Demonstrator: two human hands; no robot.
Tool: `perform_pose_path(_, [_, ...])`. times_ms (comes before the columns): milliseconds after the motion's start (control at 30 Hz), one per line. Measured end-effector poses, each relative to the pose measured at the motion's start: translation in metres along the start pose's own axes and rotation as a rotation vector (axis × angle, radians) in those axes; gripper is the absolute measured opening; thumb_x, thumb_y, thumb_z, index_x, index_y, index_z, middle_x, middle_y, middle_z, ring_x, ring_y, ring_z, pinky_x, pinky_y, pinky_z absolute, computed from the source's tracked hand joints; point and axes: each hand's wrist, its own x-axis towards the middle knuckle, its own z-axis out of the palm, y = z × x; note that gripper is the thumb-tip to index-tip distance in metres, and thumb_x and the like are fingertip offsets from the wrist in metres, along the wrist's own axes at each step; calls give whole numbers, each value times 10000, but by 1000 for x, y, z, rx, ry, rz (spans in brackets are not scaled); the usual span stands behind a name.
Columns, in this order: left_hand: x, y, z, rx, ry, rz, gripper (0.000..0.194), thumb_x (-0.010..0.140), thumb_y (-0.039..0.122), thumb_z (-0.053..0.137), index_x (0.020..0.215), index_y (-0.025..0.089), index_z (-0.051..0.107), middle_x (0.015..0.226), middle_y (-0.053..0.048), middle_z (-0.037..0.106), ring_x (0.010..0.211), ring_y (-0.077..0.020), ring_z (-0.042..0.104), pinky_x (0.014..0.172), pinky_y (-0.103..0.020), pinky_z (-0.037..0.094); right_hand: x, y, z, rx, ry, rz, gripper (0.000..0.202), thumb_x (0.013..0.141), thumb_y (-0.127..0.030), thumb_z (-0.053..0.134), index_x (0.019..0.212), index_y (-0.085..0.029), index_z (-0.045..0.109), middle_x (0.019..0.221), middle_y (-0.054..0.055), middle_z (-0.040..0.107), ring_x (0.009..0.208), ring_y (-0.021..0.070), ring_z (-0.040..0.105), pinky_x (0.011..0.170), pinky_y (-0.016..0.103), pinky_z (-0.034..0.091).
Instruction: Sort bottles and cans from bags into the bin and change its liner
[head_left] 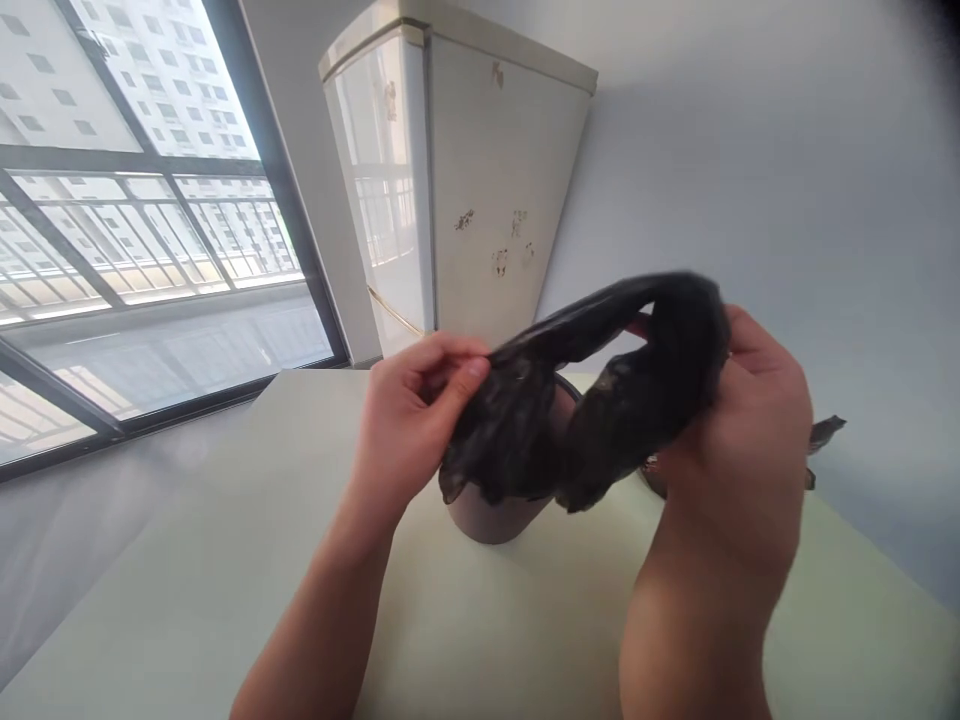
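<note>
Between my two hands a black plastic bag (517,420) is stretched, its rim pulled into a loop with a gap in the middle. My left hand (420,410) pinches the bag's left edge between thumb and fingers. On the other side my right hand (757,400) grips the rim, with most of its fingers hidden behind the plastic. Below and behind the bag stands a greyish-brown bin (495,518) on the table; the bag covers much of its upper part, and I cannot tell whether any of the bag lies inside it.
The pale green table (510,630) spreads under my arms. Behind my right wrist, a dark, mostly hidden object (825,435) pokes out near the wall. A white refrigerator (502,170) with worn patches stands beyond the table, and a large window (150,220) is at the left.
</note>
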Motion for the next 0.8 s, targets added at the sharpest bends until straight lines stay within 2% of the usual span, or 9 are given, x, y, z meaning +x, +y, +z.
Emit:
perform_pose_path(67, [5,-2,-8,29,119,23,147,921,375,759,925,228,751,807,-14,695,716,-156,639,579,-257,487,4,2,-6,-69,66,-62,124,886,-273,745,994,-217,726,771,-21,659,497,104,539,409,246,409])
perform_pose_path(167, [12,-6,-21,64,235,40,139,936,388,724,947,250,710,865,-12,683,780,-159,641,600,-249,489,6,-1,-14,-141,117,-74,93,896,-307,747,923,-219,730,740,-21,627,554,119,579,447,240,444])
perform_pose_path(300, [21,-15,-37,79,289,15,129,936,411,703,965,285,693,898,-9,695,893,-182,671,648,-266,515,7,-5,-21,-89,-25,69,218,895,-360,750,773,-205,656,674,-20,570,548,138,568,510,280,507])
perform_pose_path(367, [23,-18,-43,56,316,18,121,941,411,704,953,293,686,850,6,694,848,-169,676,634,-265,504,8,-6,-22,-21,-89,130,217,896,-350,746,776,-200,645,688,-17,572,598,154,600,596,304,558])
perform_pose_path(500, [24,-14,-45,-128,230,-8,179,925,424,747,942,266,665,694,29,620,581,-115,570,501,-236,409,13,-4,-19,157,-178,123,99,902,-302,713,951,-216,700,894,13,676,829,199,682,800,359,607])
perform_pose_path(600, [21,-7,-41,-303,122,-48,192,927,408,750,961,247,651,723,22,590,548,-95,512,469,-210,389,16,3,-14,243,-218,21,287,886,-347,701,1160,-266,681,1150,53,704,1066,248,679,954,451,580])
perform_pose_path(667, [20,-3,-37,-363,111,-52,168,926,368,745,942,236,642,770,11,597,594,-99,540,498,-202,430,15,9,-9,35,-83,-136,469,857,-294,731,1309,-338,616,1293,47,657,1170,241,641,1008,465,543])
perform_pose_path(733, [18,-1,-33,-356,119,-58,174,926,377,736,927,232,640,795,1,617,659,-120,594,537,-211,476,9,12,-4,-346,141,-377,602,827,-198,741,1380,-378,583,1385,44,578,1196,232,606,998,439,529])
perform_pose_path(800, [16,-2,-28,-312,125,-66,213,934,434,718,920,235,644,792,-10,636,720,-153,644,567,-233,509,-3,12,4,-638,312,-601,549,823,-151,708,1334,-340,632,1376,62,537,1209,260,565,968,435,533])
